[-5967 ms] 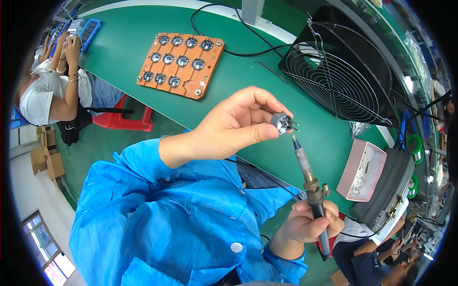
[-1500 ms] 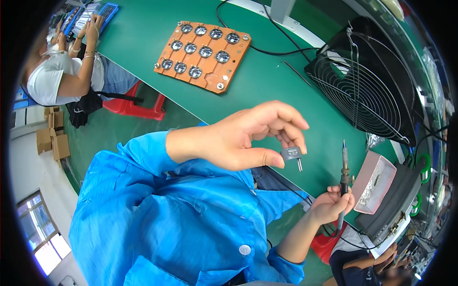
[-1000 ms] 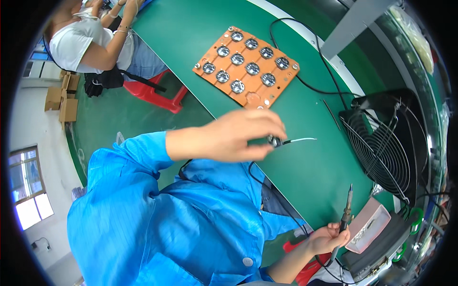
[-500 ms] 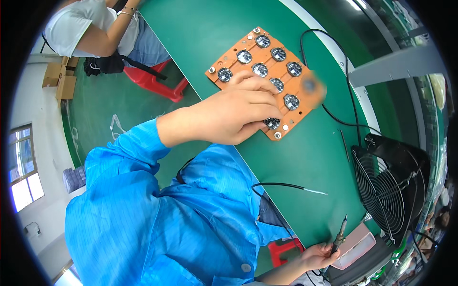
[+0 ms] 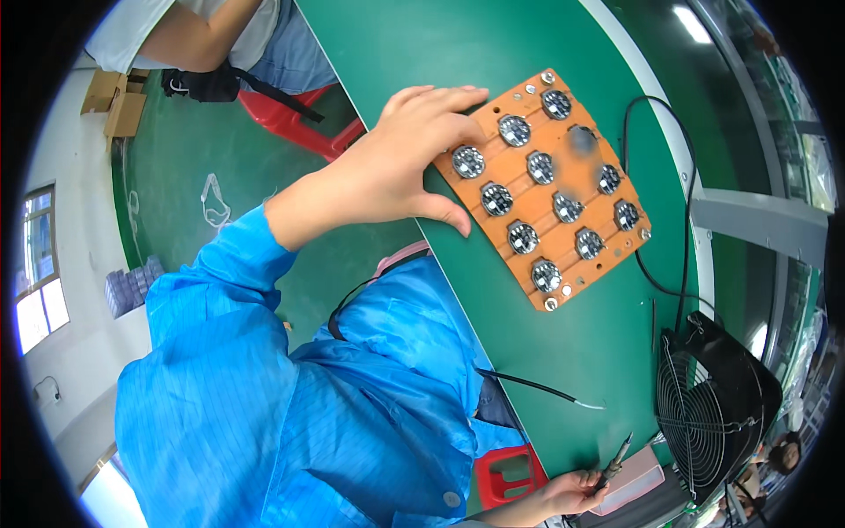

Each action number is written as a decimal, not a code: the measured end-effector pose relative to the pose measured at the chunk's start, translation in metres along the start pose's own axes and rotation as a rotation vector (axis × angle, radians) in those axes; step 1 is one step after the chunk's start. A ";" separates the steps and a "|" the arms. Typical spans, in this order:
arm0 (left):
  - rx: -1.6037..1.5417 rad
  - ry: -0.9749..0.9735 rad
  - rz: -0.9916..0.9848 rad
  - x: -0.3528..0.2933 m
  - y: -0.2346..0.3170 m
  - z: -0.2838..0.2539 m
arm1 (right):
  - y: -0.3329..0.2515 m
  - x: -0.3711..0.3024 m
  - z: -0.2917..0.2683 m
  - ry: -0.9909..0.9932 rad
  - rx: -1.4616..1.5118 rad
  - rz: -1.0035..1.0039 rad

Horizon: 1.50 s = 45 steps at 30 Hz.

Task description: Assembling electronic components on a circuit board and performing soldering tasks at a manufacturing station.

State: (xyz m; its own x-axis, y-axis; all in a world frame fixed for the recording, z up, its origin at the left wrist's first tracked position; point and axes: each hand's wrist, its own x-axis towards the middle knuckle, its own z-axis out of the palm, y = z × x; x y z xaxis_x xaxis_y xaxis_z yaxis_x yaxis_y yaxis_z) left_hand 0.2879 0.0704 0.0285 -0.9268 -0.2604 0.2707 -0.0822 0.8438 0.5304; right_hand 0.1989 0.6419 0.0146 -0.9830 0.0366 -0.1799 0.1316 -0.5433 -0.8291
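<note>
An orange fixture board (image 5: pixel 519 189) lies at a slant on the green table. Several round circuit boards (image 5: pixel 496 199) with shiny silver and dark parts sit in its recesses. At the board's left edge is my left hand (image 5: pixel 414 158), thumb and fingers spread. Its fingertips are close to the upper left edge; whether they touch is hard to tell. Low on the right, my right hand (image 5: pixel 574 493) grips a soldering iron (image 5: pixel 613 464), its tip pointing up and away from the board. A blurred patch hides part of the board's upper right.
A black cable with a bare tip (image 5: pixel 546 390) juts over the near table edge. On the right stands a black fan with a wire guard (image 5: pixel 700 422), beside a pale pink box (image 5: pixel 635 482). A dark cord (image 5: pixel 689 194) loops behind the board. Another person (image 5: pixel 198 35) sits at upper left.
My left hand has come off the circuit boards to the board's left edge, its fingers spreading. The whole view has shifted, with board and fan lower. My right hand still holds the soldering iron.
</note>
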 end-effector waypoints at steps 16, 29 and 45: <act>-0.111 -0.017 0.087 -0.004 -0.016 0.007 | 0.009 -0.001 0.033 0.196 -0.086 -0.071; 0.000 0.051 0.053 -0.010 -0.004 0.022 | 0.015 0.024 -0.017 0.155 -0.025 -0.093; 0.480 0.374 -0.428 0.073 -0.088 -0.002 | 0.014 0.004 0.004 0.092 -0.115 -0.089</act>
State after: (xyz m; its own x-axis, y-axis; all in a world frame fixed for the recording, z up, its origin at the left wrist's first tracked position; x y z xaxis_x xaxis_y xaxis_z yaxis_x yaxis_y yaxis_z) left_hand 0.2286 -0.0236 0.0034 -0.5982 -0.6822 0.4204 -0.6386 0.7228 0.2642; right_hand 0.1964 0.6312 0.0046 -0.9762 0.1600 -0.1466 0.0635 -0.4355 -0.8980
